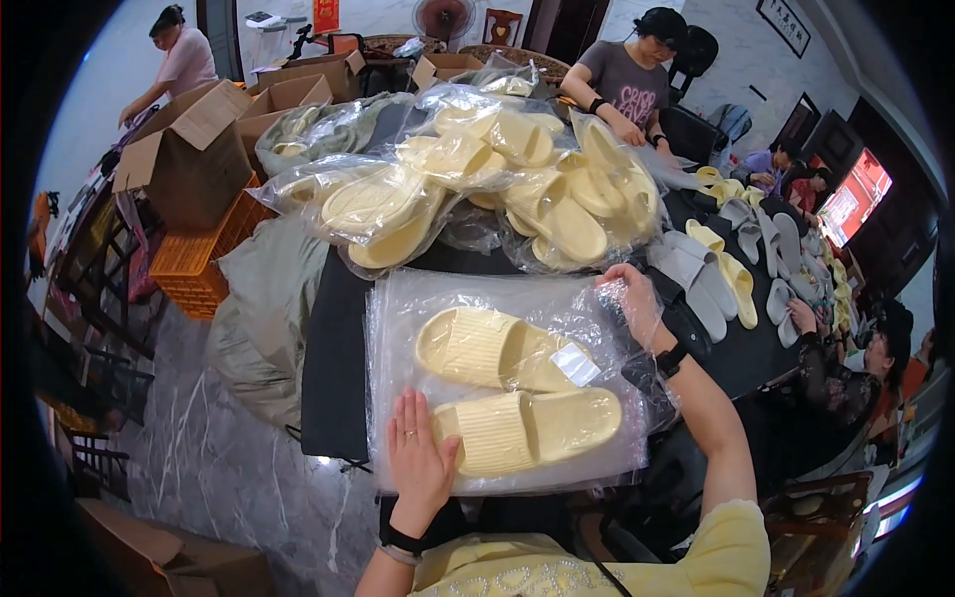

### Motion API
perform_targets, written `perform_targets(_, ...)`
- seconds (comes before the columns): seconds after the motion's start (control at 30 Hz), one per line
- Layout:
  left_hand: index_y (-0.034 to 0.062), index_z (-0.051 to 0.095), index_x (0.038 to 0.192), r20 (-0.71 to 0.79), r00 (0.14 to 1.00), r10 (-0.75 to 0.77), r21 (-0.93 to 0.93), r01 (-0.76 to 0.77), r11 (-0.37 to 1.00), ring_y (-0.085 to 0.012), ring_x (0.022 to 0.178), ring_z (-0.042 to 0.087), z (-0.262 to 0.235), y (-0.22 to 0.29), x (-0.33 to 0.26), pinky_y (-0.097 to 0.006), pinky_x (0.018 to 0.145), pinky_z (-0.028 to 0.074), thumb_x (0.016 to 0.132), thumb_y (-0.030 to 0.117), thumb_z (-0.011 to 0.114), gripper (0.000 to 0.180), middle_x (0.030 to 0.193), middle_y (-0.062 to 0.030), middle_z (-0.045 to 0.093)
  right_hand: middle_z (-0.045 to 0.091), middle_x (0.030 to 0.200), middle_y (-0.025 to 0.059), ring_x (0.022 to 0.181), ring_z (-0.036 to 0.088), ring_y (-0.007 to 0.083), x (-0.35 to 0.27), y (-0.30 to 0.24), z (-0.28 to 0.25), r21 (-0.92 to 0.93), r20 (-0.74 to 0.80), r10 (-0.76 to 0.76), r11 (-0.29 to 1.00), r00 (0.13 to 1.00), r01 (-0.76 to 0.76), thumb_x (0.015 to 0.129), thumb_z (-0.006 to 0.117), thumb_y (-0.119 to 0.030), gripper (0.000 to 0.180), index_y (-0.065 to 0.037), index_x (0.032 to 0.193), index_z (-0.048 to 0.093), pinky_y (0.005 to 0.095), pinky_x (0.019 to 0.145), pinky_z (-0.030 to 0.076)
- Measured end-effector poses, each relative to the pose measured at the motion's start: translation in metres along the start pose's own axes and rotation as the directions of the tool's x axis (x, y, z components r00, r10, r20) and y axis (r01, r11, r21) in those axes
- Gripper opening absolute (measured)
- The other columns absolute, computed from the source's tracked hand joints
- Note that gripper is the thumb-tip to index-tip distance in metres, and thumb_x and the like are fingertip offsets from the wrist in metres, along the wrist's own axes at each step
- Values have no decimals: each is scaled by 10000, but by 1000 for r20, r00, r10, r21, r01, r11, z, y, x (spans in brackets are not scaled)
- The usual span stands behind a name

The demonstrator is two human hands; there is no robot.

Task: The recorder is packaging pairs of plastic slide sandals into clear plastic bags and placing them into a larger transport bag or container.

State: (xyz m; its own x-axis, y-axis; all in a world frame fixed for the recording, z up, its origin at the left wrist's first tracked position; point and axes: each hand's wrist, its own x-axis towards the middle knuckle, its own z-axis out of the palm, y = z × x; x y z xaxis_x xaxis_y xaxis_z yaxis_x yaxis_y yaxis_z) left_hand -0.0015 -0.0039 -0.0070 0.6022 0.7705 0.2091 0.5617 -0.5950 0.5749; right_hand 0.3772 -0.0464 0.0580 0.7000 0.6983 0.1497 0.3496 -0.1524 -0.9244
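Two pale yellow slide slippers (507, 388) lie side by side inside a clear plastic bag (438, 298) on a black table (333, 358). My left hand (418, 458) rests flat on the bag's near edge, touching the heel of the nearer slipper. My right hand (632, 294) pinches the bag's far right corner, fingers closed on the plastic. A small silvery label (575, 363) sits on the bag between the slippers.
A heap of bagged yellow slippers (497, 179) fills the far table. Loose grey, white and yellow slippers (736, 259) lie to the right. Cardboard boxes (199, 139) and an orange crate (204, 259) stand left. Other people work at the back and at the right.
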Motion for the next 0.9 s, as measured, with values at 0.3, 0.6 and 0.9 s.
perform_targets(0.3,4,194,1411,-2,1000,-6,1,6,1000,-318,1355,206,1,0,1,-440,1093,138,911,412,387,673,1456,-178,236,578,830,50,745,536,116,-46,11,-30,-375,197,-205,888,959,267,812,649,-157,191,-42,950,582,233,674,433)
perform_targets(0.6,6,192,1412,-16,1000,3,14,-2,1000,-322,1353,210,0,-1,1,-447,1088,148,903,390,407,673,1453,-178,240,440,1301,134,1211,365,301,-93,-45,31,-251,830,-131,780,542,573,834,609,-369,593,-80,1320,434,420,1003,262)
perform_targets(0.9,-15,201,1401,-43,999,22,-48,-24,999,-335,1348,213,1,-3,0,-457,1086,160,893,397,455,701,1447,-181,248,405,1301,190,1210,374,311,-94,-15,61,-189,973,-170,-190,158,963,910,413,-300,486,3,1288,363,397,1020,294)
